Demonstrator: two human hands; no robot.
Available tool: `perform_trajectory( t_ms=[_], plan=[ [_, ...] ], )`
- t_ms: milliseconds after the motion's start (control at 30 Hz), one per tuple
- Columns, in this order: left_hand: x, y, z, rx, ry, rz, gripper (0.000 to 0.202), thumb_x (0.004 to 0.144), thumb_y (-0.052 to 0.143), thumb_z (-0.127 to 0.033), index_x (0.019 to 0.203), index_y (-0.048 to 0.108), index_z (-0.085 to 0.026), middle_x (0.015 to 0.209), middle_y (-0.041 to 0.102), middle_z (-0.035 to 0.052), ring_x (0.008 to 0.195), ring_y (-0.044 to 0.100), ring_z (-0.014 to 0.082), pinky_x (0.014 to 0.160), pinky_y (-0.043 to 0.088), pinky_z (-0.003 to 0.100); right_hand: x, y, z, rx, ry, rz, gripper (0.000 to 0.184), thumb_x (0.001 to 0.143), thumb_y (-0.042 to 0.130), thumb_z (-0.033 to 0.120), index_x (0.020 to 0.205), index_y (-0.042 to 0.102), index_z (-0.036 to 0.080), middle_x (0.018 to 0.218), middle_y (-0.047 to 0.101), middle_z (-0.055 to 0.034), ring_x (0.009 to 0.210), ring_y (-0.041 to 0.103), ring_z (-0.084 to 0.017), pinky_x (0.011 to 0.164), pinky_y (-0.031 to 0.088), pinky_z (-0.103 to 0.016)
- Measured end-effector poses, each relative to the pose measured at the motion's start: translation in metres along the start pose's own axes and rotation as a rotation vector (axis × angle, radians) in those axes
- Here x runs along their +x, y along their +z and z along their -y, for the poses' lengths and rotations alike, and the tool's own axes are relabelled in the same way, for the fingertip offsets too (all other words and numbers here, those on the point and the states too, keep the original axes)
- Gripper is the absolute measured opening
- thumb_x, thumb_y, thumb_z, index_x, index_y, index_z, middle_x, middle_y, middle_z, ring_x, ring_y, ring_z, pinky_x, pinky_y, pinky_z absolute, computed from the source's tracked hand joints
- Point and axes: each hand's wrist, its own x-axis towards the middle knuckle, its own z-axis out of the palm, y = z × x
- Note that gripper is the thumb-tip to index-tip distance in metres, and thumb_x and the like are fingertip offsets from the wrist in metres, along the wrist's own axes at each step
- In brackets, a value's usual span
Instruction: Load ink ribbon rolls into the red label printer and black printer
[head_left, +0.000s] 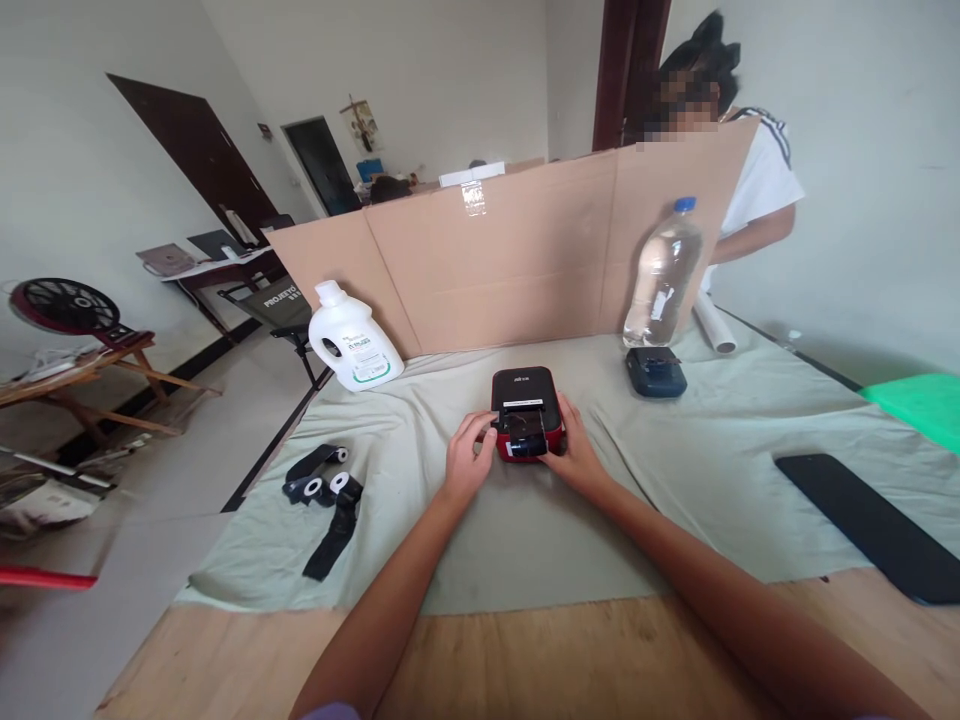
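Observation:
A small red and black label printer (pixel 525 400) sits on a pale green cloth (pixel 675 480) in the middle of the table. My left hand (pixel 469 460) touches its left front corner, fingers curled against the casing. My right hand (pixel 574 450) presses against its right side, fingers closed on the casing. The printer's front flap looks open, with a black strip showing between my hands. Black ribbon rolls (pixel 326 495) with white cores lie loose to the left of my left arm.
A white detergent bottle (pixel 351 340) stands at back left, a clear water bottle (pixel 664 275) and a dark blue small device (pixel 656 373) at back right. A cardboard screen (pixel 510 260) crosses the back, a person behind it. A black flat device (pixel 877 520) lies at right.

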Motion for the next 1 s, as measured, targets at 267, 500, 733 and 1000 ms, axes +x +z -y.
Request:
perform_trajectory(
  t_ms=[267, 500, 733, 1000],
  plan=[
    [0.005, 0.021, 0.012, -0.025, -0.102, -0.182, 0.029, 0.102, 0.044, -0.031, 0.093, 0.069, -0.020, 0.108, 0.065, 0.0069, 0.106, 0.062, 0.0185, 0.095, 0.049, 0.032, 0.003, -0.004, 0.003, 0.059, 0.061, 0.023, 0.092, 0.079, 0.072, 0.038, 0.157, 0.024, 0.030, 0.158, 0.038, -0.0132, 0.143, 0.041, -0.034, 0.114, 0.039, -0.055],
    [-0.005, 0.023, 0.020, -0.055, -0.021, -0.182, 0.030, 0.103, 0.042, -0.030, 0.111, 0.069, -0.020, 0.109, 0.060, 0.0077, 0.107, 0.060, 0.0173, 0.098, 0.047, 0.032, -0.001, -0.003, 0.005, 0.005, 0.016, 0.055, 0.103, 0.079, 0.073, 0.039, 0.160, 0.012, 0.029, 0.160, 0.036, -0.0149, 0.146, 0.034, -0.038, 0.118, 0.029, -0.062],
    [-0.010, 0.024, 0.023, -0.045, -0.024, -0.196, 0.033, 0.103, 0.043, -0.034, 0.116, 0.071, -0.022, 0.107, 0.055, 0.0076, 0.101, 0.059, 0.0172, 0.092, 0.049, 0.030, 0.011, -0.033, 0.005, 0.053, 0.005, 0.082, 0.072, 0.081, 0.043, 0.015, 0.152, 0.043, 0.029, 0.147, 0.054, -0.0069, 0.132, 0.052, -0.025, 0.106, 0.048, -0.046],
    [-0.008, 0.021, 0.022, -0.069, 0.007, -0.164, 0.033, 0.103, 0.043, -0.034, 0.119, 0.069, -0.022, 0.106, 0.060, 0.0077, 0.100, 0.061, 0.0172, 0.092, 0.050, 0.031, 0.136, -0.023, 0.030, -0.505, 0.034, 0.636, 0.043, 0.087, 0.044, 0.006, 0.117, 0.073, 0.018, 0.120, 0.074, -0.0084, 0.114, 0.066, -0.020, 0.101, 0.047, -0.030]
  ],
)
